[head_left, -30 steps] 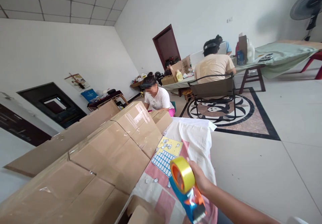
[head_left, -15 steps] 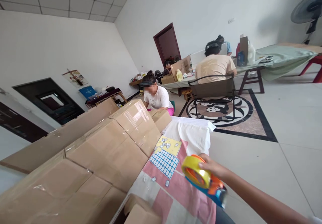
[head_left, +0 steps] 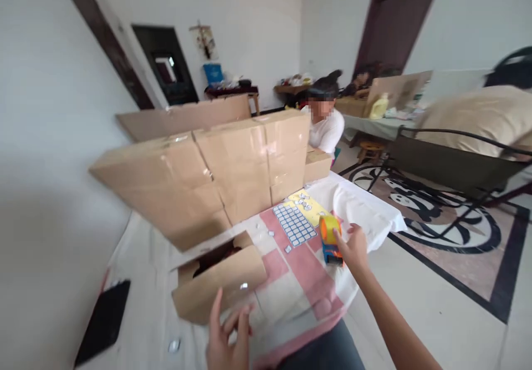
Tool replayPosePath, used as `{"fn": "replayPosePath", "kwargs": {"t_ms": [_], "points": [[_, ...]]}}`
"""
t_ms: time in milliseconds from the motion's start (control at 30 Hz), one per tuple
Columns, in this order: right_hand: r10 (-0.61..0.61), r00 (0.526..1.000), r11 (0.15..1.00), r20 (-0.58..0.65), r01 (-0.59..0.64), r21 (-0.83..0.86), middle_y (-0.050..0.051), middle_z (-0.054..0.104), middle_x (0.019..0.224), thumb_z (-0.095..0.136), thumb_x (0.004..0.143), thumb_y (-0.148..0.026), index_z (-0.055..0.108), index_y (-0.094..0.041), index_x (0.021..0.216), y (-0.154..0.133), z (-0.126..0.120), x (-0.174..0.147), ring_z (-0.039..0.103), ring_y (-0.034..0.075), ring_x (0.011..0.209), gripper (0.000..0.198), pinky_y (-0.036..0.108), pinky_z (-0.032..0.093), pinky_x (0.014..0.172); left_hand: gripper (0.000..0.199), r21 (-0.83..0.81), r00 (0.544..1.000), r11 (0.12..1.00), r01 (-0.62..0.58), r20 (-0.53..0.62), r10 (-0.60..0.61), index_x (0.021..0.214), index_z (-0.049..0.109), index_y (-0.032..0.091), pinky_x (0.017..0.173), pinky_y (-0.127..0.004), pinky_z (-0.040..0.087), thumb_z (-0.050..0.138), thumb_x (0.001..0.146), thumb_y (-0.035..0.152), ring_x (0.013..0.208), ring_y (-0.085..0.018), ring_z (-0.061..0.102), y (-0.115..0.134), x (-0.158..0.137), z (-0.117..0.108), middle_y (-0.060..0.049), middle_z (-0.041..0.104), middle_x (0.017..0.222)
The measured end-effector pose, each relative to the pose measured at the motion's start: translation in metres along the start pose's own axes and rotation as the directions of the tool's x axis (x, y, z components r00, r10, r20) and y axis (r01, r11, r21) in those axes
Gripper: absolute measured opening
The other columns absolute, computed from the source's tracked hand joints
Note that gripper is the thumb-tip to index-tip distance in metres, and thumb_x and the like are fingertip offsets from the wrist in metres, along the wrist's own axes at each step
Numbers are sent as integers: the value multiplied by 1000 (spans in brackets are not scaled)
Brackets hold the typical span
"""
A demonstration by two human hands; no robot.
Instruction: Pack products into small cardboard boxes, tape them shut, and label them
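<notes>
Tape dispenser stands on the pink-and-white cloth, held by the right hand closed around it. Left hand, fingers spread, is nearer the open carton.

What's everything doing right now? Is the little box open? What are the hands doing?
small cardboard box: flaps open, lying on the cloth
stacked cartons: taped shut
tape dispenser: resting on the cloth, right hand on it
left hand: open, fingers at the small box
sticker sheet: flat, some labels loose beside it
black phone: screen dark, lying flat
</notes>
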State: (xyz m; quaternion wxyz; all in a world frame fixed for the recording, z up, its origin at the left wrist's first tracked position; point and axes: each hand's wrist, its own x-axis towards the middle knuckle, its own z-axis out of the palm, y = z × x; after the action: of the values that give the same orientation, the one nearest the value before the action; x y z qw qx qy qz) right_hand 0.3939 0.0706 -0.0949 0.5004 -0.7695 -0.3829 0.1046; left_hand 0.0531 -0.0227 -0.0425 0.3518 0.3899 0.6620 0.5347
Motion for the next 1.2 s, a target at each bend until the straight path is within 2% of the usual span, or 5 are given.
{"fn": "replayPosePath", "kwargs": {"t_ms": [167,500,800,967,1200], "points": [[-476,844,877,249,432,211,7,63,94,60,93,-40,65,-22,94,-75,11,-61,59,23,86,19,38,48,77,78,-127,998,992,11,55,-4,152,38,24,57,-22,50,65,86,57,56,-10,58,17,13,-3,-2,77,84],[-515,330,857,791,178,483,4,60,110,75,83,-24,75,-27,96,-207,60,-116,60,20,106,13,34,48,91,64,-175,984,982,-66,152,93,150,35,23,64,-27,51,54,95,50,59,-12,61,3,13,0,-1,76,87],[-577,393,817,716,290,499,4,59,103,65,92,-22,68,-24,82,-221,55,-120,59,19,101,11,37,44,93,59,129,978,971,-200,80,191,148,42,22,58,-29,49,53,97,50,57,-16,62,-9,39,-27,0,77,80],[-585,382,811,716,287,510,5,59,106,68,92,-31,71,-26,84,-233,51,-112,59,21,104,10,38,45,91,47,664,755,587,-463,-53,654,141,54,19,111,-53,35,53,97,35,137,-34,51,-2,95,-45,-15,61,143],[-586,281,809,760,154,567,4,62,101,72,89,-41,71,-24,79,-245,70,-104,59,20,100,20,38,46,90,48,710,832,505,-491,211,512,149,45,19,121,-62,8,37,104,32,130,-27,59,7,109,-52,-14,70,129]]}}
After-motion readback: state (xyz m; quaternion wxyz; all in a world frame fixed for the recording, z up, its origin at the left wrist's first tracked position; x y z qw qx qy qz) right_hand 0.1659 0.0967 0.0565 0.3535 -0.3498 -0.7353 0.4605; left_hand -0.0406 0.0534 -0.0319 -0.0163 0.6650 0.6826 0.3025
